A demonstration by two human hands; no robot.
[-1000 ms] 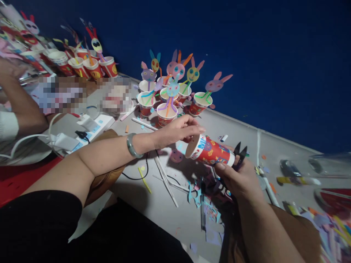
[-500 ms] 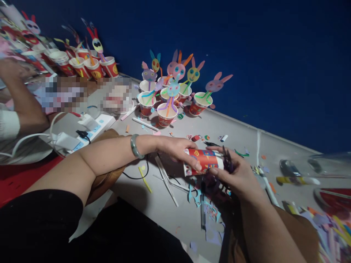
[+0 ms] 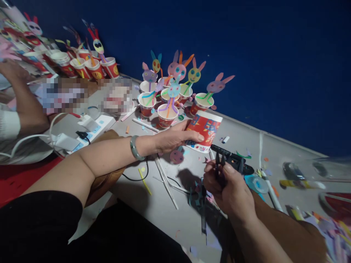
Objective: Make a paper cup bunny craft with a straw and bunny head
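My left hand [image 3: 174,139] is closed round a red printed paper cup [image 3: 203,128], thumb across its side; it is tilted, white rim upward. Below and right of it, my right hand [image 3: 226,184] is closed on a dark two-pronged tool [image 3: 219,164], its points sticking up; I cannot tell whether these are scissors or tweezers. Its points are apart from the cup. Behind my right hand lies a black barrel-shaped tool [image 3: 230,155]. A pink paper face [image 3: 177,156] shows just under my left hand.
Paper cups [image 3: 168,114] with rabbit figures stand along the blue wall [image 3: 274,73]. At left are a power strip [image 3: 94,130] and another person's arm [image 3: 30,98]. Straws [image 3: 167,182], paper scraps and a blue tape roll [image 3: 256,183] lie on the table [image 3: 153,223].
My left hand has raised the cup and tilted it up. My right hand has left the cup's end and moved down, with the prongs pointing up; the black tool and pink face have come into sight.
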